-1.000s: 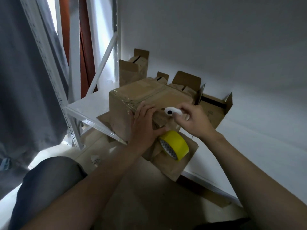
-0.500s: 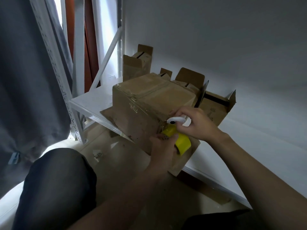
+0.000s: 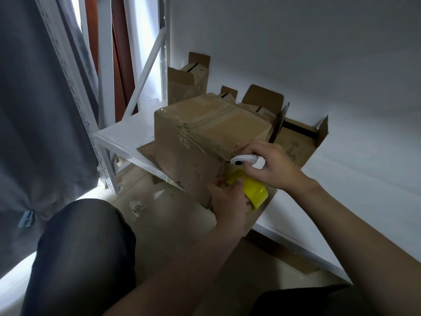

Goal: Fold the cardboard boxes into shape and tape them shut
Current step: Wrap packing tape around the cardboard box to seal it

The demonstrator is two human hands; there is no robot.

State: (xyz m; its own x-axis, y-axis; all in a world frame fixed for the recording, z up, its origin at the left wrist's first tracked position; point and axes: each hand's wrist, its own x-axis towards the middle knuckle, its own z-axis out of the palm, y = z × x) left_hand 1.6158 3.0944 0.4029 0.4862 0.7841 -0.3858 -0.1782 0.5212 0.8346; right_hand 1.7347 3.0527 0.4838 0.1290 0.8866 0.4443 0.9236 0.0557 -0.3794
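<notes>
Cardboard box corner: right hand grips the white dispenser against it, left hand clasps the yellow roll.

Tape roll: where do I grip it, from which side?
Grip the roll across its yellow rim, probably from the near side, as the left hand does: it stands on edge against the box, and the right hand with a white tool covers the top.

Box on shelf — open boxes behind.
</notes>
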